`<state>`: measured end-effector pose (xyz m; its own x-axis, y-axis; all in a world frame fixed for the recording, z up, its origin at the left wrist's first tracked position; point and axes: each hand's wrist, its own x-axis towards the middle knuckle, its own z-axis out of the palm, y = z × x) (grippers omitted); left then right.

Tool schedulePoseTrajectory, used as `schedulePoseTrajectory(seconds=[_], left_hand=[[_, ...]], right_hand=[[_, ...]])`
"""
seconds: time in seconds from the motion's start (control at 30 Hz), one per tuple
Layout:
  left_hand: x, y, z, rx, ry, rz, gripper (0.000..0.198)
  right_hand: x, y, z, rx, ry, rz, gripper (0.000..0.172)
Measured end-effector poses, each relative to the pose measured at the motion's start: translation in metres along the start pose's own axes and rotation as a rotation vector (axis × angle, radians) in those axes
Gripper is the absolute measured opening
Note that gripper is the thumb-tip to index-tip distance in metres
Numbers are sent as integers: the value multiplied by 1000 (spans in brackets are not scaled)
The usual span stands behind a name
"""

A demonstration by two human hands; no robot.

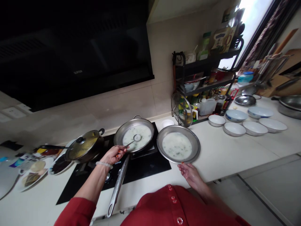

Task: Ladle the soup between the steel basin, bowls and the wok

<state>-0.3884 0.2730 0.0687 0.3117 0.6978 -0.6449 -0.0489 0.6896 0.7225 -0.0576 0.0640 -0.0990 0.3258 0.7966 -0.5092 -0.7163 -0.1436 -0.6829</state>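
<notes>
My left hand [115, 154] is closed around the handle of a metal ladle [137, 137], whose bowl is in the white soup with green bits inside a long-handled wok [119, 131] on the black stove [150, 166]. To the right, a wide steel basin [197, 147] holds more of the same white, green-flecked liquid. At the basin's near rim, the fingers of my right hand [188, 171] pinch its edge, thumb side up. The basin sits partly over the stove's right edge and the white counter.
A lidded pan [88, 147] stands on the left burner, with plates of food [30, 180] beyond it. Several bowls [255, 128] are grouped at the right. Behind the basin are a glass lid [182, 110] and a black rack [204, 86]. The wok handle [118, 185] sticks out toward me.
</notes>
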Motion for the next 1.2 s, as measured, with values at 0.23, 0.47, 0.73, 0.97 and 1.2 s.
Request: schedulePoseTrajectory(seconds=[0.23,0.47,0.73,0.97,1.2], left_hand=[[1,-1,-1,-28,-8,-12,18],[0,-1,1,-30,-1,-12,18],[-5,-2,7,-20,23,16,19],[-12,3,13,-62,10,-13,20],[-31,10,38,-35,-91,4,23]], right_hand=[[1,1,-1,-21,-3,-15,23],[0,1,0,5,8,-10,24],[0,1,1,36,16,-8,22],[2,3,0,26,15,-14,25],[1,3,0,19,0,-17,28]])
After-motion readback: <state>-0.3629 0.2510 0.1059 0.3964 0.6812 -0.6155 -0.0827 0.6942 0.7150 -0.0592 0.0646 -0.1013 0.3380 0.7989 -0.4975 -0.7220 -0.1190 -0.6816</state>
